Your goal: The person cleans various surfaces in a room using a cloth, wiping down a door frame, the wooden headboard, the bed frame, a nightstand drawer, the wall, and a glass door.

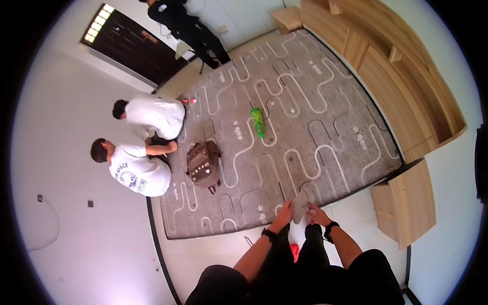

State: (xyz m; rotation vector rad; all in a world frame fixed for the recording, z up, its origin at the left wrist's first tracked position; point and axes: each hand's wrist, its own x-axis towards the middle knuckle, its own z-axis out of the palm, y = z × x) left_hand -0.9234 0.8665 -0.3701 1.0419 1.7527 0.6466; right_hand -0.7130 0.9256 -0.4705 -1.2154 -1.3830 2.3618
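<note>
My left hand (282, 216) is closed on the left side of a small grey item (301, 204) that looks like soft cloth, possibly a sock. On the other side, my right hand (318, 216) has its fingers bent against the same item. Both hands are in front of my legs, by the near edge of the patterned mattress (284, 170). Something white shows below the hands between my legs, and a red thing (295, 250) lies lower down. What each is cannot be made out.
A green bottle (257, 122) and a brown backpack (203, 163) lie on the mattress. Two people in white shirts (140, 170) sit at its left edge. Another person in black (190, 30) stands at the far end. A wooden headboard unit (389, 86) and nightstand (406, 203) are right.
</note>
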